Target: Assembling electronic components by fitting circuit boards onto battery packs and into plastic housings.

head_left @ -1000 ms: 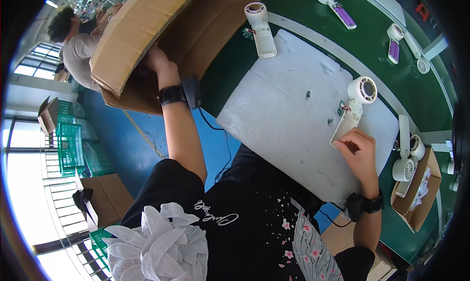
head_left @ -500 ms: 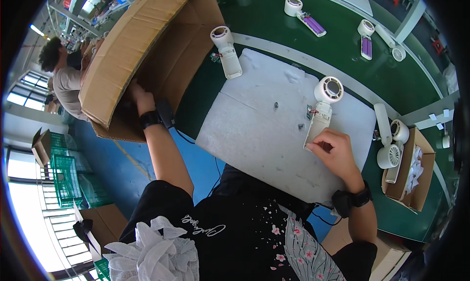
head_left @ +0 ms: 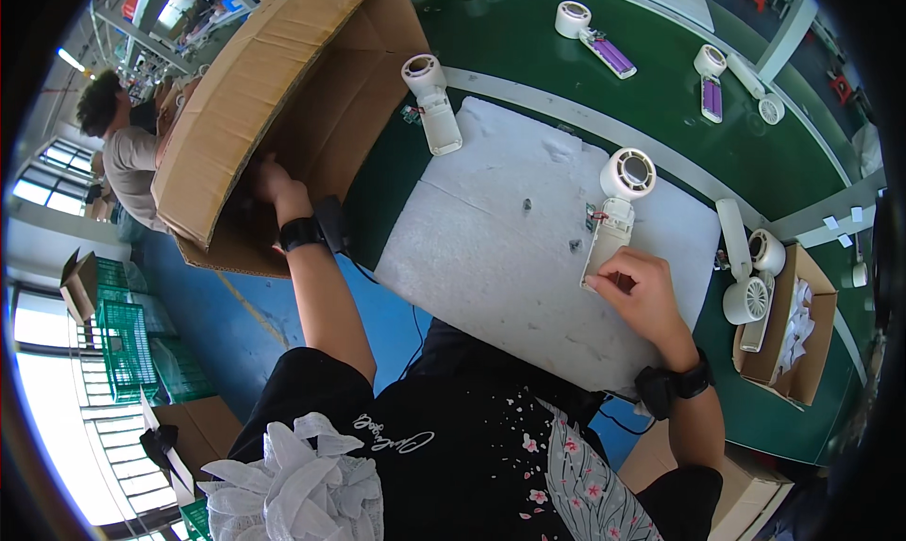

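My left hand [head_left: 276, 181] reaches into a large open cardboard box [head_left: 203, 164] lying on its side at the left. Its fingers are lost in the box's shadow, so what they touch does not show. With thumb and fingers pinched, my right hand [head_left: 634, 291] grips the lower end of a white handheld fan body [head_left: 618, 222] on the grey-white pad [head_left: 472, 220]. The fan's round head points away from me; its handle lies open, with a small green circuit board [head_left: 592, 216] and wires at the side. Beside the box rests another open fan body [head_left: 434, 107].
Fans with purple battery packs [head_left: 612, 56] [head_left: 711, 98] lie on the green table [head_left: 500, 41] beyond a pale rail. At right, fan parts [head_left: 746, 300] lean by a small carton [head_left: 813, 343] of white pieces. Two dark bits [head_left: 527, 204] [head_left: 575, 246] sit on the pad. A co-worker [head_left: 132, 164] sits far left.
Inside the box my left hand has shifted slightly, with the wrist a little to the right. My right hand keeps its pinch on the fan body; the whole view has moved slightly.
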Action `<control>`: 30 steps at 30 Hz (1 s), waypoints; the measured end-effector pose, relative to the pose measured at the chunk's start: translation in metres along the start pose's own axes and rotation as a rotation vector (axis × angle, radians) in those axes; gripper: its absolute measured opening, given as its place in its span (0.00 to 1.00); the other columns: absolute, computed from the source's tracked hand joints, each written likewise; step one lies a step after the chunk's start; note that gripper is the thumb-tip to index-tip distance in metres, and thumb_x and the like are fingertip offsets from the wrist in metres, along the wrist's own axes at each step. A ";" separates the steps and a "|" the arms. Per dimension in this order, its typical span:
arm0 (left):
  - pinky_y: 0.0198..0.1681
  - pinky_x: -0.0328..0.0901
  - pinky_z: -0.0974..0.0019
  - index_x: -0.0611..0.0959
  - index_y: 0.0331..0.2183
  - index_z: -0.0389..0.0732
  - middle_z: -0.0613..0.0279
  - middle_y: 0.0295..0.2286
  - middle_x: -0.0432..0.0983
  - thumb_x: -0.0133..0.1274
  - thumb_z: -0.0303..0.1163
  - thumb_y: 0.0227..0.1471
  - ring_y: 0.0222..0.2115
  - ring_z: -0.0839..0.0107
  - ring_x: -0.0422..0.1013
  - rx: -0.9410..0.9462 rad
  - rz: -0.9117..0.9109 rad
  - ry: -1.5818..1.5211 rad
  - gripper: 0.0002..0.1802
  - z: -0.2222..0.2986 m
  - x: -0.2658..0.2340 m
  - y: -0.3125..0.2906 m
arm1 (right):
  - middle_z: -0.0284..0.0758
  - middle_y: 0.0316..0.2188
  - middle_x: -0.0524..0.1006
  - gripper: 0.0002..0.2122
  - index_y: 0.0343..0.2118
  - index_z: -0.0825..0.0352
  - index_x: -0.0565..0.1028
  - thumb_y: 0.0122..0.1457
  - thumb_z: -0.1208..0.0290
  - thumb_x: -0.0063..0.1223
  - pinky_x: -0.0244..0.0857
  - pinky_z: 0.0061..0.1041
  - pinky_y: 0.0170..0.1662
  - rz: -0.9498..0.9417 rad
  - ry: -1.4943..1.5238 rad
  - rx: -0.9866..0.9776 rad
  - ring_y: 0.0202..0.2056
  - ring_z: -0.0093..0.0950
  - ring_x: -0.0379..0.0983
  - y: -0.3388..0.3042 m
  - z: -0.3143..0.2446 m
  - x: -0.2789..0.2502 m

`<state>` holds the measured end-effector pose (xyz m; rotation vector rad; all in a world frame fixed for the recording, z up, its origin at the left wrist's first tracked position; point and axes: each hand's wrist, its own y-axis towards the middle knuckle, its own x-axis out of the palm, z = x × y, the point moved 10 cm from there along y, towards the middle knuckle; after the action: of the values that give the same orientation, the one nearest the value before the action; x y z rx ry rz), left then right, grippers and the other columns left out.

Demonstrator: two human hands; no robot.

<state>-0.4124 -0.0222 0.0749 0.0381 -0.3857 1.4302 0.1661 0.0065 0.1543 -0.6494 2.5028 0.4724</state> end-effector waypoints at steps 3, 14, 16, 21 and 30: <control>0.50 0.62 0.61 0.76 0.49 0.40 0.50 0.48 0.70 0.50 0.32 0.52 0.49 0.64 0.66 -0.028 0.029 -0.013 0.20 -0.002 -0.005 -0.012 | 0.33 0.19 0.72 0.07 0.22 0.71 0.74 0.47 0.78 0.63 0.58 0.20 0.23 0.006 -0.010 -0.001 0.18 0.21 0.66 -0.001 0.000 -0.001; 0.52 0.62 0.55 0.73 0.50 0.35 0.43 0.47 0.72 0.61 0.44 0.43 0.49 0.48 0.69 0.734 -0.204 0.984 0.35 0.036 0.025 -0.033 | 0.34 0.19 0.72 0.07 0.22 0.71 0.74 0.47 0.78 0.63 0.58 0.20 0.22 0.011 -0.043 -0.019 0.18 0.21 0.65 -0.002 -0.005 0.005; 0.53 0.61 0.57 0.73 0.51 0.35 0.42 0.48 0.71 0.61 0.44 0.43 0.51 0.49 0.67 0.634 -0.292 1.077 0.36 0.036 0.031 -0.042 | 0.34 0.19 0.72 0.07 0.22 0.71 0.74 0.47 0.78 0.63 0.57 0.20 0.22 0.020 -0.051 -0.015 0.18 0.21 0.65 -0.003 -0.004 0.003; 0.55 0.61 0.59 0.74 0.52 0.36 0.42 0.50 0.69 0.60 0.46 0.44 0.53 0.51 0.65 0.458 -0.552 1.098 0.35 0.030 0.038 -0.072 | 0.33 0.19 0.72 0.07 0.22 0.71 0.74 0.47 0.78 0.63 0.56 0.19 0.22 0.015 -0.048 -0.011 0.18 0.21 0.65 -0.004 -0.007 0.002; 0.54 0.62 0.58 0.76 0.50 0.40 0.42 0.47 0.73 0.59 0.48 0.45 0.51 0.50 0.68 0.523 -0.426 1.311 0.33 0.037 0.021 -0.089 | 0.33 0.18 0.71 0.07 0.22 0.71 0.73 0.48 0.78 0.63 0.56 0.19 0.22 0.014 -0.035 0.009 0.18 0.20 0.64 -0.001 -0.003 0.007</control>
<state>-0.3329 -0.0248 0.1334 -0.3609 1.0169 0.8478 0.1599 0.0019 0.1526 -0.6158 2.4761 0.4732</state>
